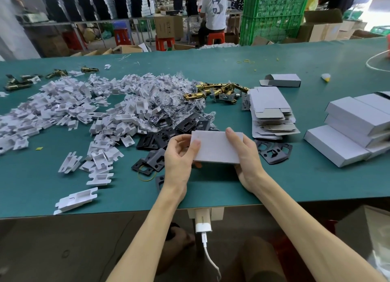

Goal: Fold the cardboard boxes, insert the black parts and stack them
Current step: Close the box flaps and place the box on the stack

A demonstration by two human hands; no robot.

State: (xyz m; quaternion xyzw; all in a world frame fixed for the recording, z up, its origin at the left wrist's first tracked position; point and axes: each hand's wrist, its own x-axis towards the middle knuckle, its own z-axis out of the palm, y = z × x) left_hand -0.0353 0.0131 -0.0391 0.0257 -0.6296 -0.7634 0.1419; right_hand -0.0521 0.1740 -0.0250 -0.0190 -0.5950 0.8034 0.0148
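- While the left hand and right hand both grip the folded white box, one at each short end with thumbs on top and fingers curled underneath, it sits over the green table at lower centre of the frame.
- Crowding it: loose black parts lie right behind and under the left hand. One more black plate is just right of the right hand.
- A huge heap of white plastic inserts fills the left half of the frame, with clear-bagged bits mixed in toward the middle.
- A stack of flat box blanks sits just behind the right hand, with brass latches up and to its left. A lone half-folded box is further up.
- Finished boxes are piled at the right edge, well apart from the held one.
- Open room: bare green runs along the near table edge under both forearms, and there's another strip between the blanks and the finished pile.
- Hard to see: the finished pile is cut off by the right frame edge, and the fingers under the box are hidden. Can't tell if a black part is inside the box.
- Upper frame is blurry, just green crates and a seated person in a white shirt.
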